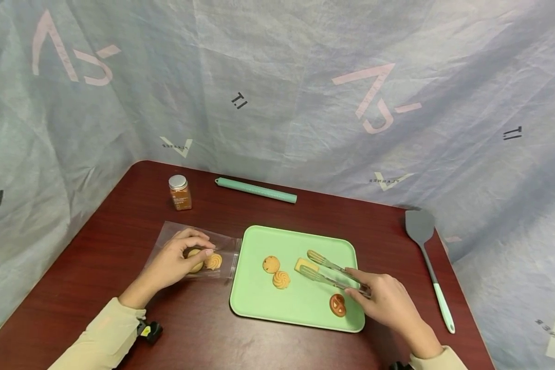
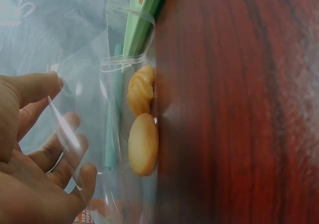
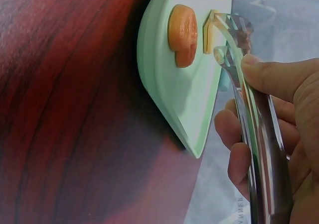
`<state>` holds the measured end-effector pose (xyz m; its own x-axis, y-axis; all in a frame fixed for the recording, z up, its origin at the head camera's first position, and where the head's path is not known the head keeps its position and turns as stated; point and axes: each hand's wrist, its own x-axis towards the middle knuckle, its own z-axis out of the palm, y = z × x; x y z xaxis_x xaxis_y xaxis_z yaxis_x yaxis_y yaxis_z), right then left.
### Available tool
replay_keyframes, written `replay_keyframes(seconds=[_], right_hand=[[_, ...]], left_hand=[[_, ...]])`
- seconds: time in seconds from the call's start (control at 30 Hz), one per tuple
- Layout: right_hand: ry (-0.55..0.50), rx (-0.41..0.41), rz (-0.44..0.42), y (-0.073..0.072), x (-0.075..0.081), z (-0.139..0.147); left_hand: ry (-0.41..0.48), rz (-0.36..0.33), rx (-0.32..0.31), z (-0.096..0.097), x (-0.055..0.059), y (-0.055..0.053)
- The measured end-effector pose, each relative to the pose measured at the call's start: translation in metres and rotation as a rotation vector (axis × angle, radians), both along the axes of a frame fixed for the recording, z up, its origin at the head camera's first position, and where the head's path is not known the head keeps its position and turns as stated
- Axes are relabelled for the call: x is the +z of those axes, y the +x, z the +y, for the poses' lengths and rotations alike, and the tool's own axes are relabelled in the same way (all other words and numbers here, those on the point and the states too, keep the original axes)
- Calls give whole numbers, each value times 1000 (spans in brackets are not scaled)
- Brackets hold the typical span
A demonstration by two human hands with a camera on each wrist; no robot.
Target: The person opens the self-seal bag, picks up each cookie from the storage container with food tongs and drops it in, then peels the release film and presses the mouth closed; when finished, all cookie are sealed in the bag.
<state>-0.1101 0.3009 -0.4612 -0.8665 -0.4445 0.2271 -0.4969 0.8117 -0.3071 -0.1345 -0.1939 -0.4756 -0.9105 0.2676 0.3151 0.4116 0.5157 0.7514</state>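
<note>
My left hand (image 1: pixel 179 257) is over a clear plastic bag (image 1: pixel 222 241), thumb and index finger pinching its raised film (image 2: pixel 72 139). Inside the bag lie a round plain cookie (image 2: pixel 143 145) and a swirled cookie (image 2: pixel 141 90), side by side. With my right hand (image 1: pixel 386 298) I grip metal tongs (image 1: pixel 339 271). Their spread tips stand on either side of a yellow rectangular biscuit (image 1: pixel 306 265) on the green tray (image 1: pixel 259 303). Also on the tray are a round dotted cookie (image 1: pixel 271 264), a swirled cookie (image 1: pixel 281 280) and, nearest my right hand, a pretzel (image 1: pixel 337 305).
A spice jar (image 1: pixel 180 193) with a silver lid stands behind the bag. Farther back lies a green rod (image 1: pixel 256 190). On the right, a grey spatula (image 1: pixel 424 246) with a pale green handle lies along the table edge. Cloth (image 1: pixel 277 103) hangs behind the table.
</note>
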Motion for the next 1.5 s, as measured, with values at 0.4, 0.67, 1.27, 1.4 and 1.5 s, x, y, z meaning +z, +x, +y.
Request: replay_keyframes(seconds=[0.4, 0.67, 1.27, 1.4, 1.5], right_hand=[[3, -16, -59, 4, 1, 7], [-22, 2, -55, 4, -2, 8], [-22, 18, -12, 1, -5, 10], [-23, 17, -9, 0, -4, 9], [-25, 24, -1, 0, -4, 8]], left_hand=[[0, 7, 2, -1, 0, -1], [21, 25, -8, 0, 0, -3], [-9, -32, 8, 0, 1, -2], [-9, -35, 8, 0, 0, -2], [-12, -36, 11, 0, 0, -2]])
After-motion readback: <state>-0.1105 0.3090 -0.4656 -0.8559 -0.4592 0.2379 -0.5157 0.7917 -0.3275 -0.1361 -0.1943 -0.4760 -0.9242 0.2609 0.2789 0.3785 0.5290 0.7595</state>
